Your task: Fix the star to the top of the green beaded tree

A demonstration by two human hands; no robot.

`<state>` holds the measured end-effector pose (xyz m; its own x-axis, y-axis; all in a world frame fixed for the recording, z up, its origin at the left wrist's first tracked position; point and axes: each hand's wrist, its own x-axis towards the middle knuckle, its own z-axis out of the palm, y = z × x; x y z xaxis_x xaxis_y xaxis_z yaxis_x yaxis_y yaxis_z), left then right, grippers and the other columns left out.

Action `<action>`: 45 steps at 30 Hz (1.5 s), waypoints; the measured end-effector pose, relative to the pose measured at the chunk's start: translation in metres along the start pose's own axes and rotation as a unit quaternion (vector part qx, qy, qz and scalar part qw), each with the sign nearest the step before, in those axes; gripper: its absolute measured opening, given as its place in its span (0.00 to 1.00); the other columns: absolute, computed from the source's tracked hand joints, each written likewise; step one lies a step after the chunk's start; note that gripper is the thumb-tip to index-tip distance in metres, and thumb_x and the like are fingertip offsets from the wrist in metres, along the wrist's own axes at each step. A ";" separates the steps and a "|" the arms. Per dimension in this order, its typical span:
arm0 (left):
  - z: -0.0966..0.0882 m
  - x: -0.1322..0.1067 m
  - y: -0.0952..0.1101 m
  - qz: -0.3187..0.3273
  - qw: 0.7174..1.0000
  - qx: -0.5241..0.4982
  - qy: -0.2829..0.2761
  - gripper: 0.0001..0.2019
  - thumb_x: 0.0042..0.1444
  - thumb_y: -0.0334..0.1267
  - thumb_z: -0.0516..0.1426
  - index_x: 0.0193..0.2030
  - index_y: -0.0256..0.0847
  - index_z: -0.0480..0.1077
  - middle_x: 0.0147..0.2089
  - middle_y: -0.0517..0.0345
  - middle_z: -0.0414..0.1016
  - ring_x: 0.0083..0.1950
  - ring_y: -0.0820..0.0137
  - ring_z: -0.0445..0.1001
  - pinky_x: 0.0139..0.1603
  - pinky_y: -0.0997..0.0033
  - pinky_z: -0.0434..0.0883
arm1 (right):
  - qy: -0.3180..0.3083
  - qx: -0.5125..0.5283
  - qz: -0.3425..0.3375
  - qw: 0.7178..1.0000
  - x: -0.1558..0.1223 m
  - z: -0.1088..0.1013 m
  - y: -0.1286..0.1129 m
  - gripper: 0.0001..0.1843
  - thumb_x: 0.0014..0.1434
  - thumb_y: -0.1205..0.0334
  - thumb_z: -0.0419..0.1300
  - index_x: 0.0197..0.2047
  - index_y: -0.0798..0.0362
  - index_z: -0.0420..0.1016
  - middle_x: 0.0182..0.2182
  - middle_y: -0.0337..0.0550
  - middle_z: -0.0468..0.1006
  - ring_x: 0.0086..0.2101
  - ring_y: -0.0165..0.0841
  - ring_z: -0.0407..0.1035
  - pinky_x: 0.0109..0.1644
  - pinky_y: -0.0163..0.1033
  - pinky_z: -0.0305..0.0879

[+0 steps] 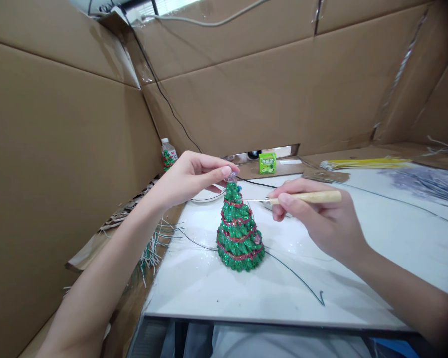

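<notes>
A small green beaded Christmas tree (239, 228) with red garland rings stands upright on the white table. My left hand (194, 174) pinches the pale, clear topper (232, 176) at its tip between thumb and fingers. In my right hand (313, 209) is an awl (306, 198) with a pale wooden handle, held level. Its thin metal shaft points left and reaches the upper part of the tree; whether the tip touches the beads or goes between them I cannot tell. Green wire (298, 278) runs out from behind the tree base, curling at its right end.
Cardboard walls (246, 89) enclose the table (194, 293) at the back and left. A green box (267, 163) stands at the back, with yellow strips (369, 163) and dark wires (429, 186) to the right. Wire offcuts (155, 248) and a bottle (168, 149) are on the left.
</notes>
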<state>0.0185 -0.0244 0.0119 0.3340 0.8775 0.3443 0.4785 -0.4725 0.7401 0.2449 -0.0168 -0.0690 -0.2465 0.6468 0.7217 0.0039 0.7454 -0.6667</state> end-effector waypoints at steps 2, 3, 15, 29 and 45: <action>0.000 0.000 -0.001 0.003 1.000 0.000 -0.002 0.14 0.57 0.44 0.59 0.44 0.39 0.78 0.41 0.54 0.81 0.40 0.71 0.79 0.37 0.79 0.76 | -0.002 0.014 0.002 1.000 0.000 0.000 0.001 0.06 0.60 0.63 0.58 0.33 0.50 0.75 0.23 0.37 0.74 0.24 0.27 0.70 0.27 0.35 0.68; 0.000 0.000 -0.001 0.005 1.000 0.000 -0.003 0.14 0.57 0.44 0.59 0.44 0.39 0.78 0.41 0.54 0.81 0.40 0.71 0.79 0.37 0.79 0.76 | -0.004 0.021 0.003 1.000 0.000 0.000 0.002 0.06 0.60 0.63 0.58 0.33 0.51 0.75 0.23 0.37 0.74 0.24 0.27 0.69 0.28 0.35 0.68; -0.002 0.004 -0.005 0.005 1.000 -0.011 -0.014 0.12 0.57 0.42 0.59 0.43 0.39 0.77 0.40 0.54 0.81 0.39 0.72 0.79 0.37 0.78 0.76 | -0.006 0.052 0.004 0.999 0.003 0.001 0.007 0.08 0.61 0.65 0.57 0.32 0.53 0.76 0.23 0.38 0.72 0.23 0.26 0.68 0.26 0.34 0.66; -0.005 0.005 -0.008 0.014 0.999 -0.011 -0.033 0.15 0.57 0.46 0.59 0.45 0.38 0.76 0.41 0.53 0.80 0.41 0.70 0.78 0.38 0.75 0.78 | -0.015 0.075 0.030 0.997 0.001 0.001 0.010 0.09 0.62 0.59 0.57 0.34 0.53 0.75 0.16 0.34 0.67 0.19 0.25 0.64 0.23 0.34 0.62; -0.005 0.005 -0.009 0.017 0.999 -0.020 -0.043 0.15 0.57 0.46 0.59 0.45 0.39 0.76 0.43 0.53 0.80 0.40 0.72 0.78 0.39 0.76 0.77 | -0.024 0.084 0.041 0.995 0.001 0.000 0.010 0.09 0.62 0.59 0.57 0.34 0.53 0.75 0.14 0.33 0.66 0.16 0.24 0.61 0.20 0.33 0.59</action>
<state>0.0116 -0.0148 0.0101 0.4184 0.8500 0.3201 0.4337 -0.4966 0.7518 0.2451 -0.0086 -0.0744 -0.2990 0.6927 0.6564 -0.1343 0.6504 -0.7476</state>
